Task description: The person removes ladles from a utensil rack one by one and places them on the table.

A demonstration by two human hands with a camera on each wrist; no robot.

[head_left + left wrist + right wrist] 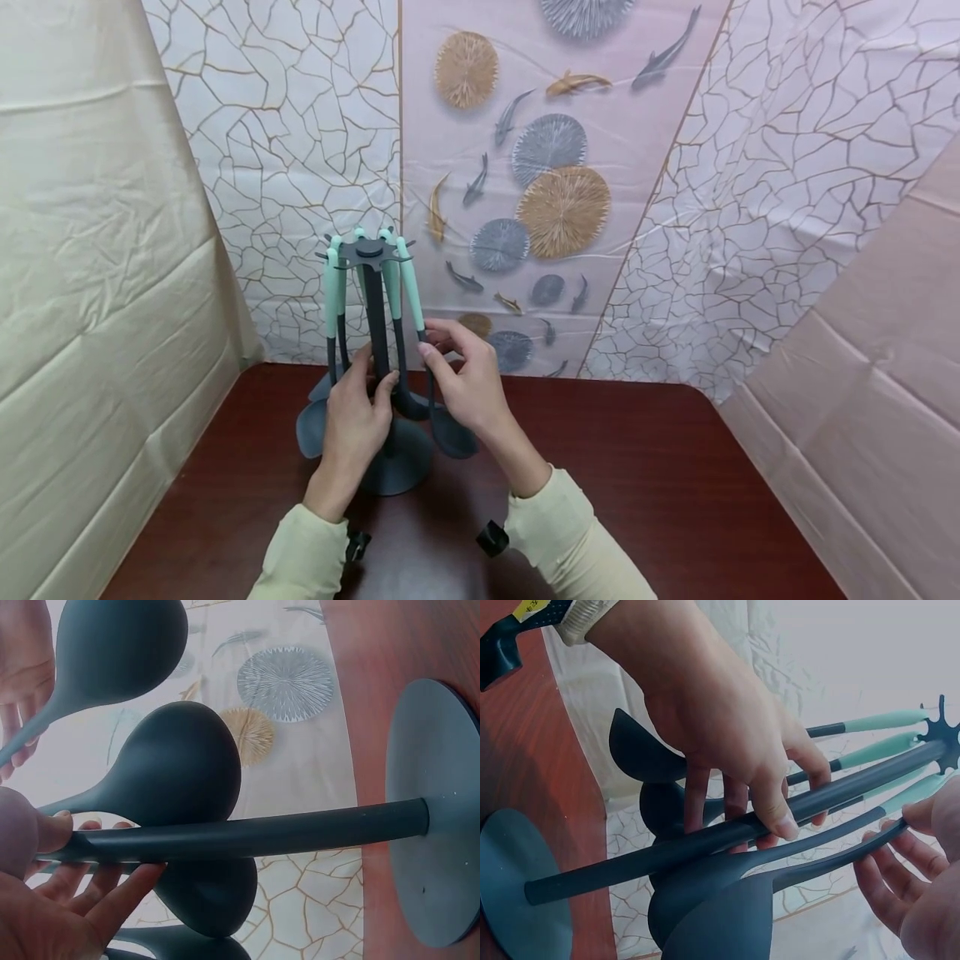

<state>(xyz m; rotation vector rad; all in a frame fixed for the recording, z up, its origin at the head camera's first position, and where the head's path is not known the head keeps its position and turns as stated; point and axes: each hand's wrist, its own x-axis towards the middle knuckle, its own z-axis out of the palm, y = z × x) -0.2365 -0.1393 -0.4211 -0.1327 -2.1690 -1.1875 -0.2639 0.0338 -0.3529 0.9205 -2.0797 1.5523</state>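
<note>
Two grips at once!

Thumb against fingers, the right hand point(472, 375) pinches a mint-green-handled, dark-grey, spoon-shaped utensil point(453, 437) just below the green, left of the frame's centre. Beside it, the left hand point(355, 414) grasps the slim black upright stand point(377, 325) by its pole. More mint-green and dark-grey utensils point(331, 292) hang around it; its round grey base point(397, 475) sits on the glossy red-brown table point(600, 467), below centre.

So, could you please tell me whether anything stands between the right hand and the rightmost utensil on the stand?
Nothing visible does: the right hand pinches that utensil directly by its handle. The left hand holds the pole of the stand, off to one side.
</note>
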